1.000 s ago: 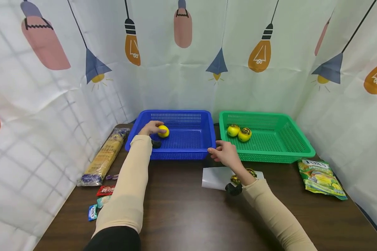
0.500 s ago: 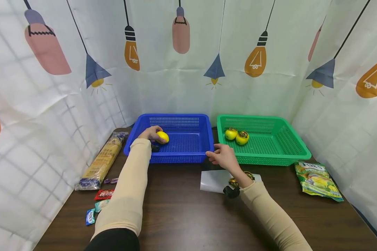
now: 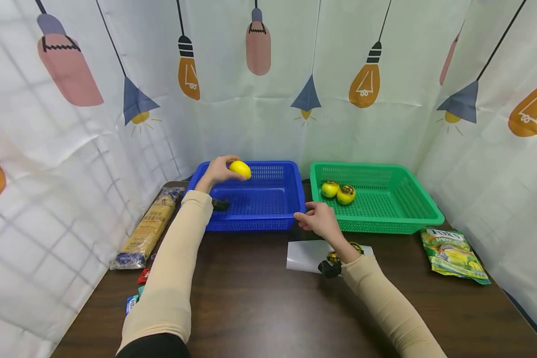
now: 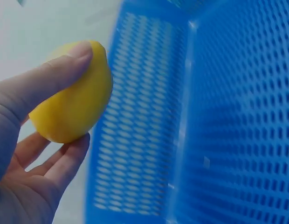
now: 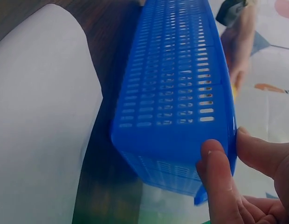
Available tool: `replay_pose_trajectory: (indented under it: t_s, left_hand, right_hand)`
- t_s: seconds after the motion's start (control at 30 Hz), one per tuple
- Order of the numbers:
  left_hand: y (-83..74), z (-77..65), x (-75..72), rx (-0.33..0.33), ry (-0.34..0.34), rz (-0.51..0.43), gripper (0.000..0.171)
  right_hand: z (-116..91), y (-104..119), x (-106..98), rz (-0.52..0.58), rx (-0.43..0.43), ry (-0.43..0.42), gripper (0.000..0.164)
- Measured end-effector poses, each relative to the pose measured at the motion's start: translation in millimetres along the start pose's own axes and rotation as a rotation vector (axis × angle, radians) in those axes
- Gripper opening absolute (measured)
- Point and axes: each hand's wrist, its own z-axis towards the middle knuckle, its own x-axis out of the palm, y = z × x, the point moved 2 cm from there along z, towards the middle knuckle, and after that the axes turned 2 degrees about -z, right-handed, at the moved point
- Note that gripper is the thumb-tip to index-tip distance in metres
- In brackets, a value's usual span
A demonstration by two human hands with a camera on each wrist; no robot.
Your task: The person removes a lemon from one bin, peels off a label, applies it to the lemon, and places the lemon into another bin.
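Observation:
A yellow lemon (image 3: 240,170) is pinched between the thumb and fingers of my left hand (image 3: 221,171), raised over the back left part of the blue basket (image 3: 255,222). The left wrist view shows the thumb on one side of the lemon (image 4: 77,102) and fingertips under the other. My right hand (image 3: 320,219) is at the basket's front right corner. Seen from the right wrist, its thumb and index finger pinch the blue basket's rim (image 5: 231,100) from both sides.
A green basket (image 3: 385,226) to the right holds two yellow persimmons (image 3: 338,192). A white sheet (image 3: 302,256) with dark-netted items lies under the right wrist. A noodle-like long packet (image 3: 149,226) and small wrapped sweets are at left, a FOX'S bag (image 3: 454,254) at right.
My left hand has lifted the lemon off the blue basket's floor, upward and slightly to the right. The right hand stays at the basket's corner.

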Motion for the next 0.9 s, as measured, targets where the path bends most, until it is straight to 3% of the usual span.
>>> replay_pose_trajectory:
  t_s: [0.17,0.3,0.47,0.67,0.9]
  left_hand:
    - [-29.8,-7.7,-14.0,0.114,0.0,-0.126,0.079]
    - [-58.1,-22.5,-24.7,0.2,-0.023,-0.203,0.078]
    - [-95.8,-51.2,-17.5,0.331,0.025,-0.273,0.073]
    - [-124.0,-93.2,11.5,0.439,0.185,-0.353,0.072]
    - [-126.4,-136.9,71.1,0.486,0.41,-0.382,0.069]
  right_hand:
    - [1,1,-1,-0.033,0.002,0.013,0.067]
    - [2,4,-6,-0.086,-0.036,0.03,0.067]
    - [-11,2,-24,-0.136,-0.063,0.021,0.067]
    - [-31,-3,-46,-0.223,-0.118,0.042,0.052]
    - [-45,-21,-53,-0.315,-0.121,0.133,0.045]
